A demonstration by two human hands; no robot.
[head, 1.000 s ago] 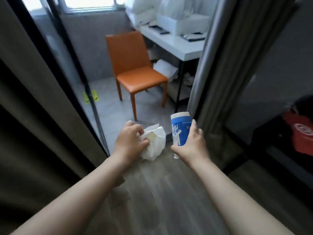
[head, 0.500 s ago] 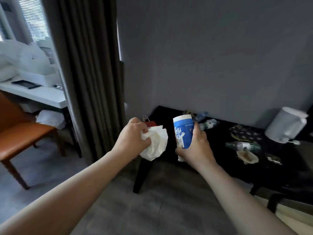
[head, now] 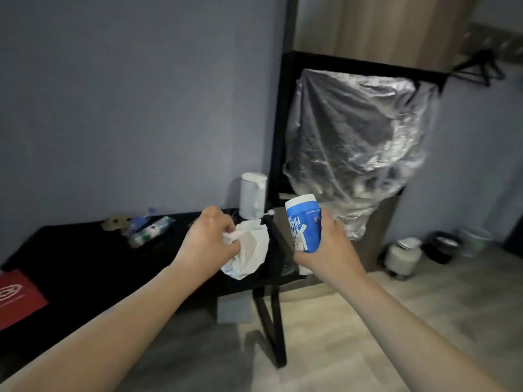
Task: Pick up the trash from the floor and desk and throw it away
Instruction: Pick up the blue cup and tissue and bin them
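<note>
My left hand [head: 209, 244] with the wad [head: 250, 250] left of my right hand [head: 325, 248] with the cup [head: 304, 222], tabletop [head: 70, 250] ahead and left, bottles [head: 147, 230] at its back, jug [head: 253, 195] behind the wad, bins [head: 403, 254] on the floor [head: 368, 335] at right

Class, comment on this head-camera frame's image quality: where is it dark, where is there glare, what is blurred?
Head view: dim room, the black desk nearly featureless; glare streaks the plastic sheet; the floor bins at right are motion-blurred; the blue cup in the right hand is fairly sharp.
</note>
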